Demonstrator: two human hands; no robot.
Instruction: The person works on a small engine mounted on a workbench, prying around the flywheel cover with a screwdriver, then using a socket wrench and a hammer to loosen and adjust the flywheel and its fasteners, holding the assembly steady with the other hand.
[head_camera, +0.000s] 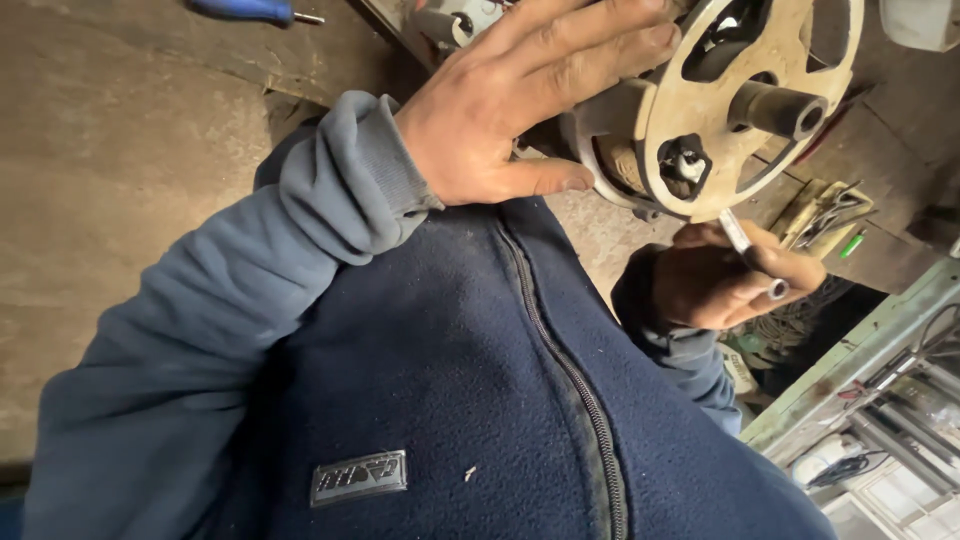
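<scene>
A dirty round metal motor housing (700, 110) with spoke-like openings and a stub shaft (780, 108) lies at the top right. My left hand (520, 100) rests flat on its side, fingers spread along the casing and thumb under its rim. Below the end plate, my right hand (725, 280) grips a slim metal socket tool (745, 248) whose tip points up at the plate's lower edge near a bolt (686, 165). My dark blue fleece jacket fills the lower middle of the view.
A blue-handled screwdriver (250, 10) lies on the worn bench top (100, 150) at upper left. Pliers and small tools (830, 215) sit in a tray at right. A green metal frame (860, 350) and cables show at lower right.
</scene>
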